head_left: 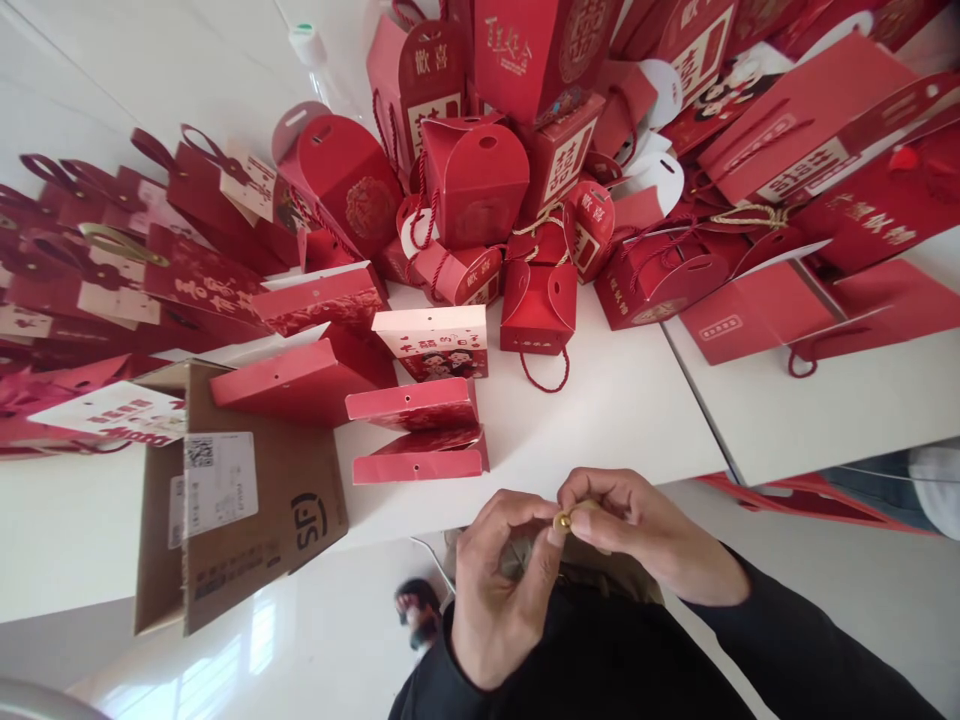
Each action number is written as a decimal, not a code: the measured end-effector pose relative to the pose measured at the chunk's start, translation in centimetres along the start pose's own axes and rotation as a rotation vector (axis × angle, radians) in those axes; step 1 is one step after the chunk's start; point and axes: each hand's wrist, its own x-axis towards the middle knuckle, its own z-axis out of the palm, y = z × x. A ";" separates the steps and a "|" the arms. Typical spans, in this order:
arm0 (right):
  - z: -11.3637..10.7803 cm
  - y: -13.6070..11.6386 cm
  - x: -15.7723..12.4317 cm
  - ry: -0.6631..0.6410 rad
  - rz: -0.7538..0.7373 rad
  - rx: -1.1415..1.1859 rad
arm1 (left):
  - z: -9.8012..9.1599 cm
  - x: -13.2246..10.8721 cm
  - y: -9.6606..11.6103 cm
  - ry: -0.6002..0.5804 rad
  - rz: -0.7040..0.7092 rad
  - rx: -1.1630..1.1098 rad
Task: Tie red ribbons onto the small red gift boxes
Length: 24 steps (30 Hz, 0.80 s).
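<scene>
Both hands meet close to my body, just below the white table's near edge [600, 470]. My left hand [499, 585] is curled, its thumb and fingers pinching a small gold bead-like object [562, 520]. My right hand [645, 530] is closed too, its fingertips pressed on the same gold piece from the right. Directly beyond the hands lie folded flat red boxes [420, 455] and a pink box with a cartoon print [435, 342].
A heap of red gift boxes and bags [540, 160] with cord handles covers the table's far side. A brown cardboard shipping box [240, 500] overhangs the near edge at left. Flat red bags [112, 270] pile at far left. White floor shows below.
</scene>
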 end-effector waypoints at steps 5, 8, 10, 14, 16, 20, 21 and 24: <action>-0.3 0.2 -0.1 0.011 0.056 -0.041 | -0.1 0.5 0.5 0.022 0.103 0.112; -0.3 0.3 -0.2 0.043 0.054 -0.088 | -0.1 0.8 1.0 0.040 0.155 0.196; -0.1 0.3 -0.3 0.047 0.048 -0.096 | -0.1 0.8 1.1 0.051 0.165 0.226; 0.4 0.3 -0.5 0.069 0.104 0.002 | 0.1 0.4 0.6 0.069 0.199 0.220; 0.6 0.3 -0.6 0.078 0.145 0.072 | 0.2 0.2 0.3 0.071 0.236 0.213; 0.9 0.4 -0.7 0.092 0.161 0.129 | 0.6 -0.1 0.2 0.095 0.263 0.195; 1.0 0.4 -0.7 0.097 0.151 0.120 | 0.7 -0.2 0.3 0.110 0.252 0.192; 1.2 0.5 -0.9 0.128 0.121 0.046 | 1.0 -0.2 0.6 0.163 0.197 0.170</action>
